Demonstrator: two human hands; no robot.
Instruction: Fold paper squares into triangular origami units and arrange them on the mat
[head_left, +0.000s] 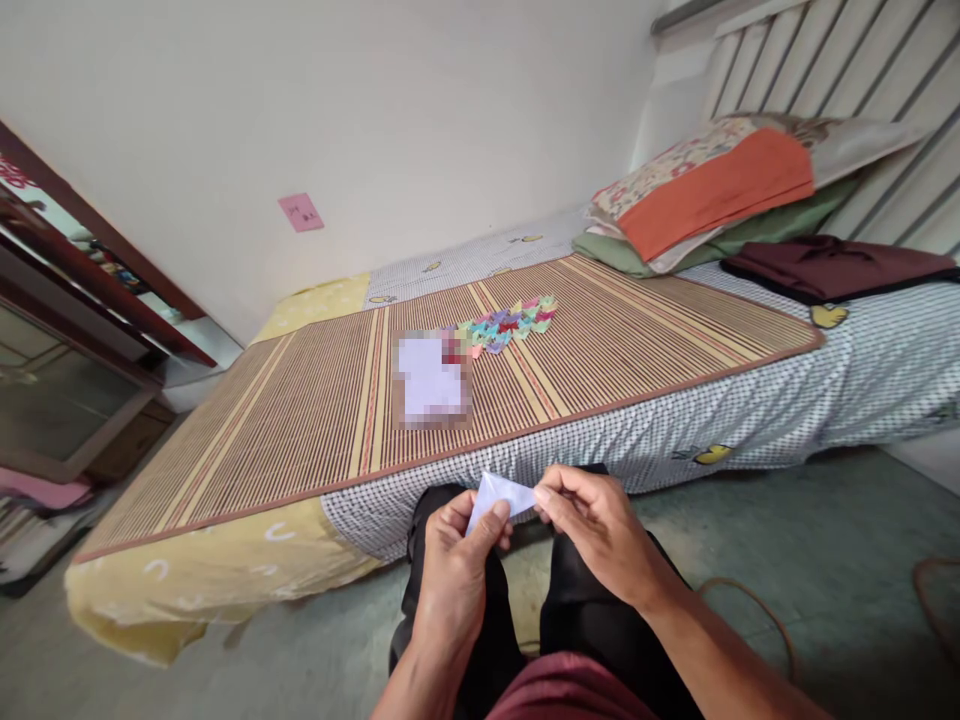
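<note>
Above my lap, a pale lilac folded paper [497, 494] with a triangular shape is held between both hands. My left hand [463, 545] pinches its left part, with the thumb lying on top. My right hand [589, 520] grips the pointed right corner between thumb and fingers. Past my hands on the bed, a blurred-out pale lilac stack, seemingly of paper [431, 385], lies on the mat. Touching or close beside it is a cluster of small folded paper pieces [510, 325] in green, pink, blue and red.
A striped bamboo mat [292, 420] covers much of the bed. Pillows [720, 195] and a folded maroon cloth [832, 265] lie at the right, by the slatted headboard [832, 60]. A pink paper [301, 212] is on the wall. A cable [757, 600] crosses the floor.
</note>
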